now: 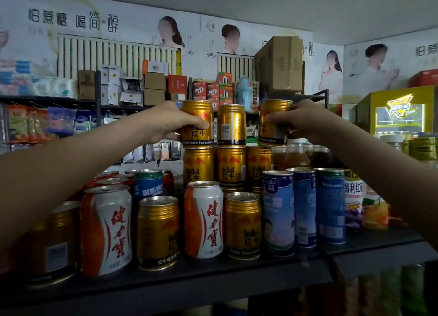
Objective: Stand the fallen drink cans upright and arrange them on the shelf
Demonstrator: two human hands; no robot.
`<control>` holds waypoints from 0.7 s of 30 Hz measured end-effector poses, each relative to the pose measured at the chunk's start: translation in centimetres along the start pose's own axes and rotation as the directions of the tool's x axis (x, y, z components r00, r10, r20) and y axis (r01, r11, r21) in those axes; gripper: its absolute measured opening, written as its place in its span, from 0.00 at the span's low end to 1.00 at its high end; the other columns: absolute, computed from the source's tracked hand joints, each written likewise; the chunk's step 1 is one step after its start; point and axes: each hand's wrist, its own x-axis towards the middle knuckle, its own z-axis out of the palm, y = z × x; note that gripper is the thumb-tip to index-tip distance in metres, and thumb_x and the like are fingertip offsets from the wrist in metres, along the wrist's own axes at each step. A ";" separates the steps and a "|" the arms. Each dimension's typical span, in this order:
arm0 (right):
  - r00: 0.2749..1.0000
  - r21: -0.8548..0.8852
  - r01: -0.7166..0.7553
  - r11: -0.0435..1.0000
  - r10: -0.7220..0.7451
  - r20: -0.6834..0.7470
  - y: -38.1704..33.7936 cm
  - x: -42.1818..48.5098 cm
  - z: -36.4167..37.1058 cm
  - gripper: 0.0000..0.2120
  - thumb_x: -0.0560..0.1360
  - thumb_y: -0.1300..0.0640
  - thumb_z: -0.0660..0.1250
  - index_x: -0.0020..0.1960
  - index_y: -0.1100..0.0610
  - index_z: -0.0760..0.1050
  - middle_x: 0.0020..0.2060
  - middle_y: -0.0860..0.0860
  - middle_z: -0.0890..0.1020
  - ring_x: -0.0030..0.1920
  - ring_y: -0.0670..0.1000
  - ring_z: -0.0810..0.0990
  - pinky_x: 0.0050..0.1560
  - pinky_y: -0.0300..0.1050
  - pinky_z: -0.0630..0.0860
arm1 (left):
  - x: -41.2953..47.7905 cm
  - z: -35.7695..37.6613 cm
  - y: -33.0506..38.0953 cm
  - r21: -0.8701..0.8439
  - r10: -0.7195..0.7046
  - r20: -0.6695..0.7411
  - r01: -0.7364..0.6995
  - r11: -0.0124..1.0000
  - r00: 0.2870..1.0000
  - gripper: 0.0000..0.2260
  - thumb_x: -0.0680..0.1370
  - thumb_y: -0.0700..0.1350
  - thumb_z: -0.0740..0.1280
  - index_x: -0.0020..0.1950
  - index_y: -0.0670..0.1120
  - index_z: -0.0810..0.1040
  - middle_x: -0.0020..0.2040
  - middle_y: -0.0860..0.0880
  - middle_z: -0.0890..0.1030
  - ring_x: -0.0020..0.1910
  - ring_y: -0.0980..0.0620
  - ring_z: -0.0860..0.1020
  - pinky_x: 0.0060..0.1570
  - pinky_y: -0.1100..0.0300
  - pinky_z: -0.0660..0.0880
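now left fingers (200, 124) clasp upright can (196, 113); right fingers (272, 120) clasp tilted can (272, 109).

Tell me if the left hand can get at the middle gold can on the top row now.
Probably not yet. The left hand grips the left gold can, which stands between it and the middle gold can. The middle can's front looks unblocked, though.
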 end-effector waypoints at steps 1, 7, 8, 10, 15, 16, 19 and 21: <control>1.000 0.008 -0.001 1.000 0.001 0.000 0.2 0.2 0.2 0.24 0.69 0.52 0.74 0.59 0.61 0.71 0.47 0.54 0.81 0.45 0.51 0.81 0.38 0.42 0.77 | 0.1 0.1 0.0 0.002 0.003 -0.004 -0.003 1.000 1.000 0.13 0.69 0.42 0.75 0.49 0.47 0.75 0.48 0.49 0.81 0.47 0.54 0.79 0.42 0.60 0.76; 1.000 0.029 -0.004 1.000 0.004 0.017 0.7 1.3 0.7 0.24 0.69 0.52 0.74 0.61 0.60 0.71 0.47 0.54 0.81 0.46 0.51 0.82 0.38 0.42 0.77 | 0.6 0.3 -0.3 0.021 0.000 -0.031 0.001 1.000 1.000 0.17 0.68 0.42 0.75 0.55 0.46 0.76 0.50 0.48 0.81 0.52 0.51 0.78 0.54 0.54 0.76; 1.000 0.035 -0.005 0.999 0.004 0.023 0.7 1.4 0.9 0.25 0.69 0.52 0.74 0.61 0.60 0.70 0.48 0.54 0.81 0.46 0.51 0.81 0.38 0.43 0.77 | 0.7 0.3 -0.4 0.029 0.003 -0.038 -0.002 1.000 0.999 0.19 0.68 0.43 0.75 0.57 0.45 0.75 0.51 0.48 0.81 0.53 0.51 0.78 0.52 0.55 0.76; 1.000 0.046 -0.001 0.999 -0.001 0.030 0.6 1.6 1.1 0.24 0.70 0.53 0.73 0.61 0.60 0.70 0.47 0.54 0.81 0.45 0.51 0.81 0.37 0.42 0.77 | 1.0 0.4 -0.5 0.033 0.001 -0.049 0.000 0.999 0.999 0.22 0.68 0.44 0.76 0.59 0.44 0.75 0.52 0.47 0.80 0.53 0.51 0.78 0.46 0.58 0.76; 0.998 0.101 -0.013 0.995 0.007 0.061 0.5 2.0 1.7 0.21 0.70 0.56 0.74 0.57 0.59 0.70 0.44 0.53 0.81 0.42 0.49 0.81 0.33 0.41 0.77 | 1.5 1.1 -0.6 0.028 0.009 -0.056 -0.008 1.000 0.998 0.23 0.68 0.44 0.76 0.60 0.44 0.74 0.50 0.48 0.80 0.47 0.54 0.77 0.38 0.61 0.73; 0.998 0.104 -0.016 0.994 0.009 0.067 0.5 2.0 1.8 0.21 0.69 0.57 0.74 0.57 0.59 0.70 0.44 0.53 0.81 0.42 0.49 0.81 0.33 0.40 0.77 | 1.5 1.2 -0.6 0.028 0.016 -0.053 -0.014 0.999 0.998 0.22 0.69 0.44 0.75 0.60 0.45 0.74 0.49 0.49 0.79 0.46 0.54 0.77 0.37 0.61 0.72; 0.997 0.104 -0.015 0.995 0.007 0.082 0.4 2.2 2.0 0.22 0.69 0.56 0.74 0.59 0.60 0.71 0.44 0.53 0.81 0.41 0.49 0.82 0.30 0.39 0.76 | 1.7 1.3 -0.8 0.022 0.020 -0.054 -0.018 1.000 0.998 0.22 0.69 0.44 0.75 0.61 0.45 0.73 0.49 0.49 0.78 0.45 0.55 0.76 0.37 0.62 0.71; 0.996 0.090 -0.003 0.996 -0.005 0.089 0.5 2.4 2.1 0.22 0.69 0.56 0.75 0.59 0.60 0.72 0.44 0.52 0.81 0.42 0.49 0.81 0.31 0.39 0.75 | 1.7 1.3 -0.9 0.014 0.020 -0.061 -0.019 1.000 0.998 0.22 0.69 0.44 0.75 0.61 0.46 0.73 0.50 0.49 0.79 0.47 0.54 0.77 0.38 0.61 0.72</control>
